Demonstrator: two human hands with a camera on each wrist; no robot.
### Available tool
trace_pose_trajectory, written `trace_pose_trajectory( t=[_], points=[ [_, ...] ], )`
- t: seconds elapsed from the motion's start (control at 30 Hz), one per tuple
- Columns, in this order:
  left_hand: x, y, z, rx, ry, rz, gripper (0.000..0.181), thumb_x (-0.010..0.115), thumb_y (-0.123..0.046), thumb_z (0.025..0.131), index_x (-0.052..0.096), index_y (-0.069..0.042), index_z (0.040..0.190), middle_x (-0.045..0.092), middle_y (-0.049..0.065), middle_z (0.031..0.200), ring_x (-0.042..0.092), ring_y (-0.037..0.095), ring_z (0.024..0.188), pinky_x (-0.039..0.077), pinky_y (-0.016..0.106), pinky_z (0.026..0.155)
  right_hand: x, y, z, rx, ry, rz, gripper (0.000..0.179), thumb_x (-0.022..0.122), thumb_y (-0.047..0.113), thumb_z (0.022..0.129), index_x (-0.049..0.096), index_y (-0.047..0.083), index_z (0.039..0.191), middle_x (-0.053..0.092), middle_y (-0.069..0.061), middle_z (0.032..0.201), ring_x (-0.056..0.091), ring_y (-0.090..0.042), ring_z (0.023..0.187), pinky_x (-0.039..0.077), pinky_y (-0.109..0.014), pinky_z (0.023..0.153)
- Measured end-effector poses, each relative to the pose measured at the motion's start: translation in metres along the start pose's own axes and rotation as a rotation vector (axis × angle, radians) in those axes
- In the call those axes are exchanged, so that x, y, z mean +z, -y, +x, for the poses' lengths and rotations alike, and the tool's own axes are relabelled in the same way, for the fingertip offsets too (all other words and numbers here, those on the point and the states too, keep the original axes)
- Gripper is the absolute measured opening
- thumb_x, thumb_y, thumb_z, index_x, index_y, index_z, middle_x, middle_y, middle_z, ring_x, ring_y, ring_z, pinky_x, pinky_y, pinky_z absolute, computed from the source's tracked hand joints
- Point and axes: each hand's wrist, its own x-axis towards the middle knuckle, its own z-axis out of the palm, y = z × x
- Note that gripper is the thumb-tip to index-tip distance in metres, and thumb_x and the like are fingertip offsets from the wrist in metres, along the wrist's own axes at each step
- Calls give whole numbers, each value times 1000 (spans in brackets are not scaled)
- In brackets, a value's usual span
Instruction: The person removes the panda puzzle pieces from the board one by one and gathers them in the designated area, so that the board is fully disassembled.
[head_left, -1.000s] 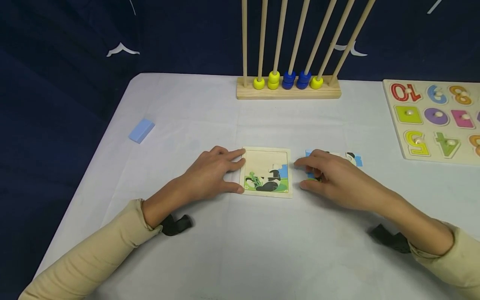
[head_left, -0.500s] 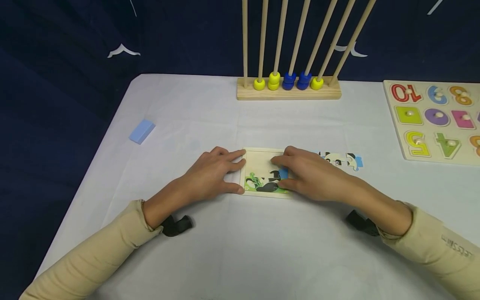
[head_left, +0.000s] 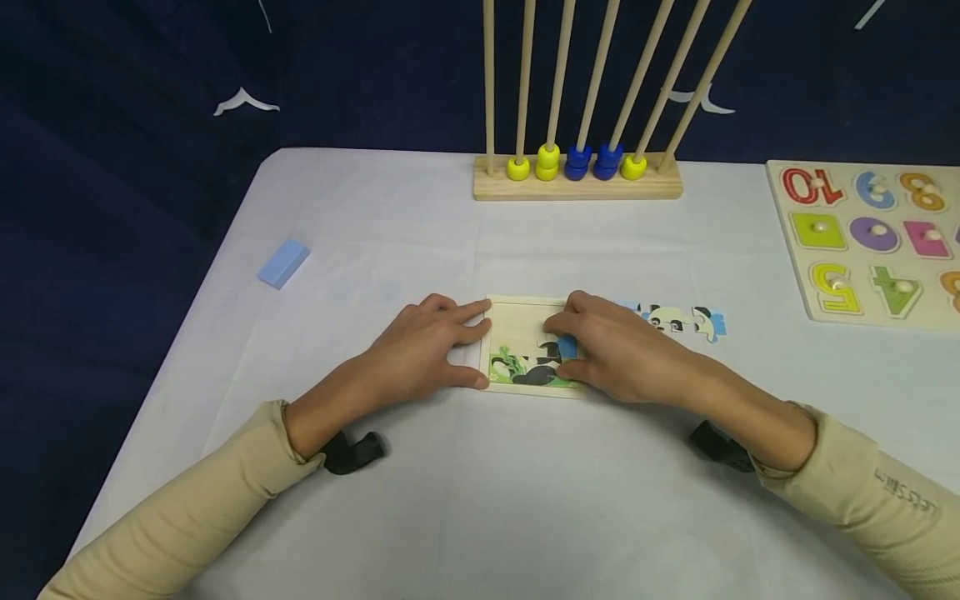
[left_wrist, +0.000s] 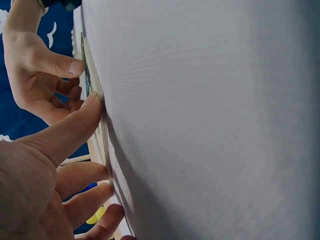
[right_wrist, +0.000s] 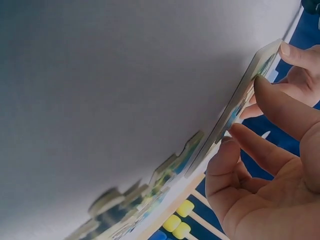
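Observation:
A square wooden puzzle board (head_left: 517, 312) lies on the table, partly filled with panda pieces (head_left: 534, 375) along its lower part and right side. Its upper part shows bare wood. My left hand (head_left: 420, 350) rests against the board's left edge, thumb and fingers spread along the rim. Over the board's right side lies my right hand (head_left: 622, 350), thumb and index finger apart and touching the pieces there; it hides that edge. Right beside this hand, loose panda puzzle pieces (head_left: 667, 317) lie on the cloth, some partly covered by it.
A wooden abacus (head_left: 577, 188) with yellow and blue beads stands at the back. To the far right is a number puzzle board (head_left: 843, 237) with knobbed pieces. A light blue block (head_left: 283, 263) lies left on the white tablecloth (head_left: 480, 500).
My right hand has moved left from the loose pieces onto the puzzle board's right side, staying there over the last half second. My left hand has kept its place.

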Motion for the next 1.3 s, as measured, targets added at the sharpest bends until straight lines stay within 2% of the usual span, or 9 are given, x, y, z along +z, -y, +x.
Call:
trace_pose_trajectory(
  t=[0.2, 0.47, 0.73, 1.3],
  points=[
    [0, 0, 0, 4, -1, -3, 73, 75, -46, 85, 51, -12, 145, 32, -1, 158, 39, 27, 131, 36, 49, 100, 1, 0, 0, 12, -21, 20, 44, 83, 14, 81, 67, 2, 121, 56, -7, 104, 49, -20, 86, 44, -36, 74],
    [0, 0, 0, 3, -5, 1, 74, 76, -46, 85, 50, -13, 145, 32, -1, 158, 39, 27, 131, 36, 48, 100, -1, -3, 0, 21, 12, 54, 43, 79, 8, 84, 66, 0, 124, 57, -7, 103, 52, -19, 84, 46, -37, 75],
    [-1, 0, -1, -3, -3, -8, 74, 75, -46, 85, 50, -13, 146, 31, -2, 159, 38, 27, 132, 35, 48, 100, -2, -6, 0, 8, 11, 53, 42, 76, -2, 83, 67, -2, 124, 57, -8, 104, 53, -21, 88, 47, -38, 79],
    [-1, -1, -1, 0, -9, -8, 73, 76, -45, 85, 50, -13, 145, 32, -1, 159, 39, 27, 131, 35, 49, 101, 1, -7, -1, -29, -7, 58, 36, 65, -6, 89, 66, -2, 125, 57, -8, 105, 52, -20, 89, 46, -39, 80]
  ],
)
